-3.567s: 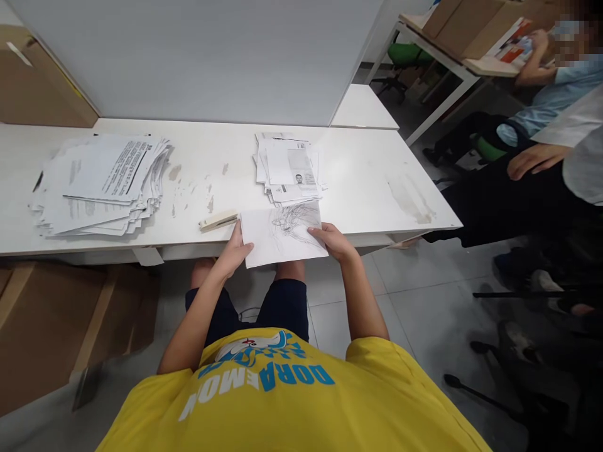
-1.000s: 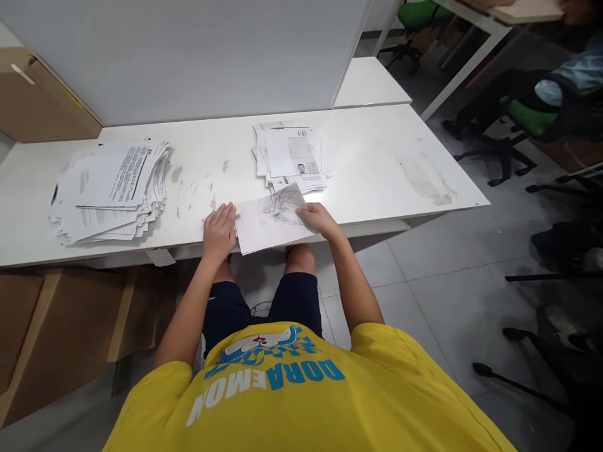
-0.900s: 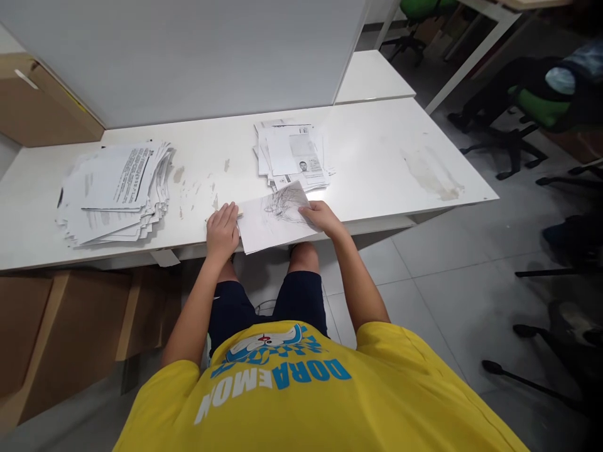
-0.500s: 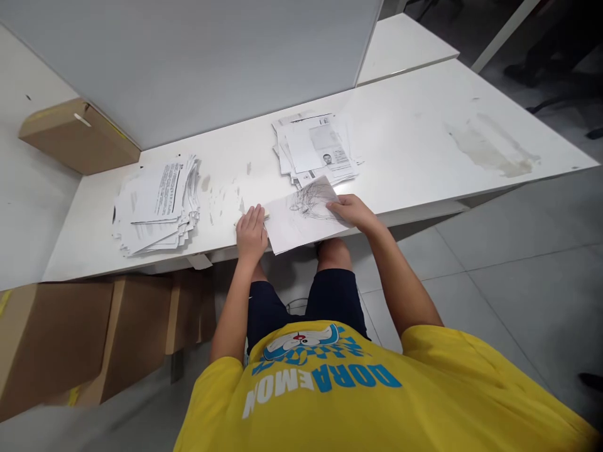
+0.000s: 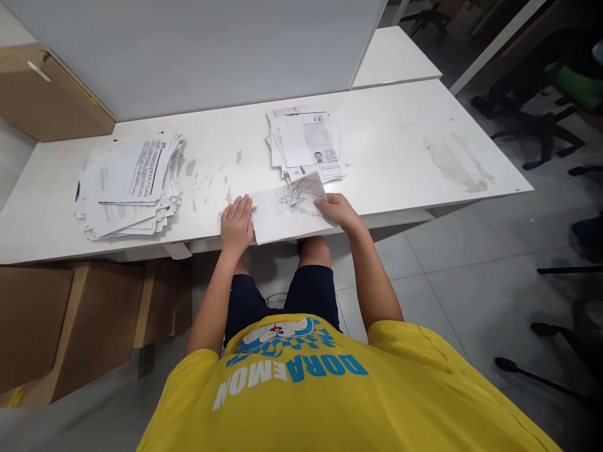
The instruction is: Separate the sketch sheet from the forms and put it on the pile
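My right hand [image 5: 340, 211] pinches the right end of a white sheet of paper [image 5: 271, 220], thumb on top. Dark scribbled pencil-like lines cover the upper right part of the sheet, which juts over the table's front edge. Just left of the sheet, my left hand [image 5: 237, 225] rests at the table edge, its fingers together over a small pale yellowish thing. Only bits of that thing show at either side of the fingers, so its kind is hidden. Behind the sheet lies a pile of printed papers [image 5: 294, 141], the top one bearing a small portrait photo.
A thicker, uneven stack of printed papers [image 5: 127, 172] stands on the white table [image 5: 391, 144] at left. A grey partition [image 5: 211, 56] rises behind. Cardboard boxes [image 5: 101, 326] sit below left, another cardboard box [image 5: 61, 94] at the back left. Chair bases [image 5: 541, 135] stand at right.
The view has shifted, so everything sits further left and more chairs show at right. Both hands keep their places at the sheet and the table edge.
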Motion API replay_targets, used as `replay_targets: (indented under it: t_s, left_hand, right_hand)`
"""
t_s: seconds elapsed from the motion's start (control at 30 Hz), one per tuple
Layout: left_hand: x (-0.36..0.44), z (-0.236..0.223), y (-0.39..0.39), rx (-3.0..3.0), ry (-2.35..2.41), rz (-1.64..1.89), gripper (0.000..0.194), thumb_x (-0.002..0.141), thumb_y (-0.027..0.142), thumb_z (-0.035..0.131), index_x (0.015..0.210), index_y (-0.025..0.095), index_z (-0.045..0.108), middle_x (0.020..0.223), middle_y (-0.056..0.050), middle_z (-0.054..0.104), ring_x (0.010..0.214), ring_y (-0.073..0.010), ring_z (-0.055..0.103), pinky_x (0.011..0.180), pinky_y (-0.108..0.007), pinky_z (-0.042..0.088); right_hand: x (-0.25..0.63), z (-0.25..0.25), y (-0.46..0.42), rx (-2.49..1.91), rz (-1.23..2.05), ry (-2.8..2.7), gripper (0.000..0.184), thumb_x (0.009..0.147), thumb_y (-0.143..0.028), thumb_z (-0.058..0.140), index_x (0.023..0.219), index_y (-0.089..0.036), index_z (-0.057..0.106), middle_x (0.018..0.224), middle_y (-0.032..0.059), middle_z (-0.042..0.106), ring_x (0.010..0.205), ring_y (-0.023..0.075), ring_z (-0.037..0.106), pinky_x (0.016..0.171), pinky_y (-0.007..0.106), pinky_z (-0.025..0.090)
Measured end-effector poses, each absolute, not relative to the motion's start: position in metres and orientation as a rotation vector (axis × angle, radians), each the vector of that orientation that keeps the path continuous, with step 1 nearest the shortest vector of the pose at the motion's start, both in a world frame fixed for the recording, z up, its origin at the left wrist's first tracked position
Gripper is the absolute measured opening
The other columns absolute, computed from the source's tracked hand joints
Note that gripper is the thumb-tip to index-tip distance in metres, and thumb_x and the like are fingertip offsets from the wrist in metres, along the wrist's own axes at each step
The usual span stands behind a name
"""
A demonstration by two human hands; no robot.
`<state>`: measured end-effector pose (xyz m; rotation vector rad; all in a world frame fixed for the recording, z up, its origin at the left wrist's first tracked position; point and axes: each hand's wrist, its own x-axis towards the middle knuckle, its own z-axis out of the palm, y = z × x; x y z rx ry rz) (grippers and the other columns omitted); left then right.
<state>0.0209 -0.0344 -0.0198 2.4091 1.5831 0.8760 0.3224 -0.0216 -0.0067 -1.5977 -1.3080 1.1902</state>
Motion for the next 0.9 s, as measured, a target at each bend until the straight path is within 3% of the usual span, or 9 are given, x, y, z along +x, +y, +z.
replay_targets:
  t_s: [0.33,0.5,0.6,0.77,0.83,0.9]
  left_hand:
    - [0.021,-0.021,-0.037,2.539,1.642,0.835,0.057,0.091,0.015,0.034,0.147,0.015,0.045,0.151,-0.012,0.048,0.146,-0.0251,0.037,0.121,-0.045,0.025]
    - [0.020,-0.021,-0.038,2.551,1.638,0.823,0.059,0.091,0.014,0.035,0.149,0.016,0.043,0.152,-0.012,0.048,0.146,-0.0258,0.037,0.120,-0.046,0.025]
    - [0.021,-0.021,-0.040,2.553,1.643,0.817,0.060,0.090,0.013,0.036,0.150,0.015,0.041,0.152,-0.012,0.047,0.145,-0.0264,0.037,0.121,-0.046,0.024]
    - [0.019,-0.024,-0.040,2.594,1.654,0.811,0.058,0.090,0.012,0.037,0.148,0.013,0.043,0.151,-0.013,0.049,0.144,-0.0264,0.039,0.120,-0.045,0.026]
    - [0.018,-0.029,-0.038,2.585,1.665,0.792,0.056,0.089,0.013,0.042,0.145,0.013,0.047,0.147,-0.015,0.052,0.143,-0.0281,0.041,0.120,-0.047,0.027]
    - [0.016,-0.034,-0.036,2.554,1.690,0.762,0.054,0.089,0.017,0.048,0.142,0.012,0.049,0.142,-0.016,0.057,0.141,-0.0303,0.043,0.120,-0.048,0.028]
  right_hand:
    - [0.330,-0.019,-0.020,-1.371,1.227,-0.907,0.022,0.069,-0.037,0.074,0.079,-0.017,0.068,0.075,0.0006,0.069,0.075,0.0172,0.062,0.067,0.027,0.050]
    - [0.330,-0.022,-0.018,-1.316,1.191,-0.795,0.019,0.068,-0.032,0.074,0.078,-0.017,0.068,0.069,-0.0002,0.069,0.072,0.0185,0.065,0.069,0.030,0.054]
    - [0.318,-0.016,-0.018,-1.212,1.058,-0.593,0.015,0.070,-0.028,0.071,0.079,-0.018,0.065,0.072,-0.0003,0.070,0.081,0.0204,0.069,0.079,0.033,0.057]
    - [0.245,0.010,-0.022,-0.916,1.135,-0.451,0.016,0.071,-0.021,0.069,0.085,-0.020,0.062,0.086,0.0013,0.073,0.098,0.0190,0.069,0.097,0.036,0.054]
    - [0.197,0.020,-0.022,-0.807,1.324,-0.521,0.017,0.072,-0.021,0.071,0.087,-0.022,0.063,0.090,0.0022,0.074,0.101,0.0203,0.068,0.098,0.039,0.055]
    - [0.142,0.030,-0.018,-0.782,1.461,-0.660,0.006,0.081,-0.026,0.065,0.085,-0.023,0.063,0.090,0.0025,0.073,0.101,0.0200,0.069,0.095,0.039,0.056]
